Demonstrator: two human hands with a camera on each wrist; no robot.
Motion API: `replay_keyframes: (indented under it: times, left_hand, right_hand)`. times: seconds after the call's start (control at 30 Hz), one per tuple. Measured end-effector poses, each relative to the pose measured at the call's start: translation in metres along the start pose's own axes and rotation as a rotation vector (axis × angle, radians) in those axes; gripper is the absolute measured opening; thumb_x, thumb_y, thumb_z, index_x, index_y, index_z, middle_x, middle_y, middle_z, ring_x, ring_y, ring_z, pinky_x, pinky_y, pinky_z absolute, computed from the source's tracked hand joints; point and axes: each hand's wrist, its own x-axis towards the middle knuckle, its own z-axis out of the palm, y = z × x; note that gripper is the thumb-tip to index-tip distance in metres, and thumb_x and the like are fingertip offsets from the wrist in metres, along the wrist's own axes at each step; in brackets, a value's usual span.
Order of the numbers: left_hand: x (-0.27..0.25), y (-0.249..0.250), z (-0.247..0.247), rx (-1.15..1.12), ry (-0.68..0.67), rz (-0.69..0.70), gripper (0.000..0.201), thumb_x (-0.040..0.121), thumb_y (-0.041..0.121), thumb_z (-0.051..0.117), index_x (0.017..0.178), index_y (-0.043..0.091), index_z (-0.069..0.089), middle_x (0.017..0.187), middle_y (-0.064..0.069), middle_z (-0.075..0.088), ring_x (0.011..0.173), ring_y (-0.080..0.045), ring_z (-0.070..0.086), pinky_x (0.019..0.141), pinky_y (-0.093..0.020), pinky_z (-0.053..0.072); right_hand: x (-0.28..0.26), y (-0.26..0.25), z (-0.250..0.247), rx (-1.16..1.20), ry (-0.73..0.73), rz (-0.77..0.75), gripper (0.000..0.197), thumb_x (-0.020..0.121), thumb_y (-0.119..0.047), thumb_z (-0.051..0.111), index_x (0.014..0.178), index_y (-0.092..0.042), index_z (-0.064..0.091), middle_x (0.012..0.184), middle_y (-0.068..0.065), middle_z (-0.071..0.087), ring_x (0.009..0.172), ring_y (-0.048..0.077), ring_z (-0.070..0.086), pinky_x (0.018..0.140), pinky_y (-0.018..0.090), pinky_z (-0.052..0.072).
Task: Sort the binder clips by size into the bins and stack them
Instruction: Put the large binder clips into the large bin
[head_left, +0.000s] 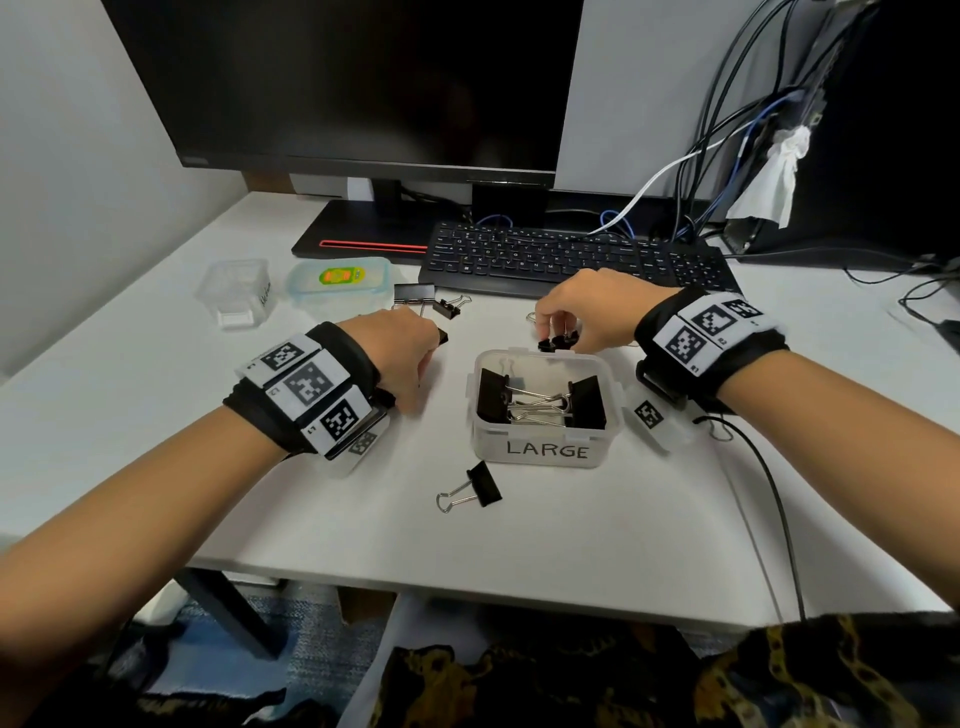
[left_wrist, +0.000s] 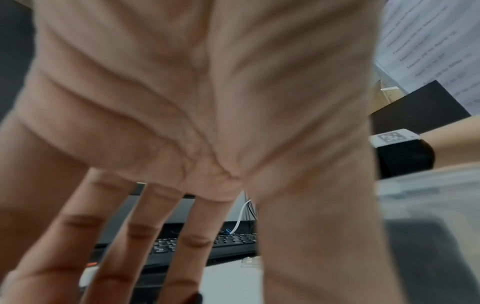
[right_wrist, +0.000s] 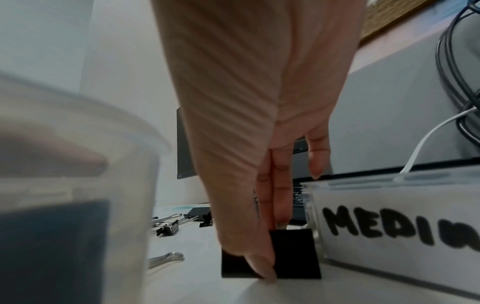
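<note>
A clear bin marked LARGE (head_left: 545, 449) stands mid-table and holds several big black binder clips (head_left: 540, 400). Just behind it my right hand (head_left: 550, 332) pinches a black binder clip (right_wrist: 293, 255) that stands on the table, thumb in front and fingers behind. In the right wrist view a bin marked MEDIUM (right_wrist: 389, 226) sits close on the right of that clip. My left hand (head_left: 434, 338) reaches down left of the bin, fingers straight (left_wrist: 176, 283), tips at another black clip (head_left: 442, 335). A loose clip (head_left: 475, 488) lies in front of the bin.
Two more clips (head_left: 415, 293) (head_left: 451, 307) lie near the keyboard (head_left: 571, 257). A clear bin (head_left: 236, 291) and a blue-rimmed lid (head_left: 337, 280) sit at the back left. A monitor stands behind, cables hang at the right, and a black cable (head_left: 769, 499) crosses the table.
</note>
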Motion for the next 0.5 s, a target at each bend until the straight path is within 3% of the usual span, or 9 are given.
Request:
replay_keyframes:
  times: [0.13, 0.3, 0.43, 0.5]
  left_hand:
    - [0.001, 0.001, 0.004, 0.009, -0.007, 0.020, 0.036, 0.067, 0.023, 0.082, 0.094, 0.009, 0.064, 0.098, -0.006, 0.064, 0.090, -0.023, 0.062, 0.064, -0.028, 0.048]
    - [-0.002, -0.001, -0.001, -0.046, 0.103, 0.049, 0.033, 0.067, 0.024, 0.082, 0.088, 0.015, 0.058, 0.096, -0.003, 0.055, 0.091, -0.024, 0.057, 0.071, -0.031, 0.048]
    - [-0.002, -0.007, -0.010, -0.115, 0.212, 0.104, 0.020, 0.077, 0.010, 0.072, 0.085, 0.017, 0.055, 0.089, -0.002, 0.055, 0.087, -0.022, 0.055, 0.068, -0.028, 0.043]
    - [-0.001, -0.010, -0.012, -0.184, 0.237, 0.123, 0.019, 0.078, 0.004, 0.068, 0.088, 0.015, 0.056, 0.089, -0.004, 0.061, 0.085, -0.023, 0.058, 0.066, -0.027, 0.044]
  right_hand:
    - [-0.005, 0.001, -0.002, 0.005, 0.051, -0.005, 0.026, 0.075, -0.027, 0.075, 0.097, -0.032, 0.063, 0.087, -0.011, 0.066, 0.082, 0.013, 0.060, 0.070, 0.028, 0.045]
    - [-0.015, 0.006, -0.007, 0.133, 0.206, 0.004, 0.029, 0.073, -0.021, 0.076, 0.100, -0.028, 0.066, 0.090, -0.008, 0.063, 0.079, 0.012, 0.058, 0.070, 0.035, 0.052]
    - [-0.031, 0.005, -0.010, 0.394, 0.346, 0.067, 0.025, 0.078, -0.026, 0.078, 0.098, -0.023, 0.063, 0.090, -0.006, 0.066, 0.074, 0.013, 0.063, 0.073, 0.043, 0.057]
    - [-0.043, -0.001, -0.015, 0.622, 0.356, 0.092, 0.026, 0.082, -0.023, 0.077, 0.101, -0.015, 0.063, 0.096, 0.002, 0.067, 0.073, 0.015, 0.072, 0.067, 0.038, 0.061]
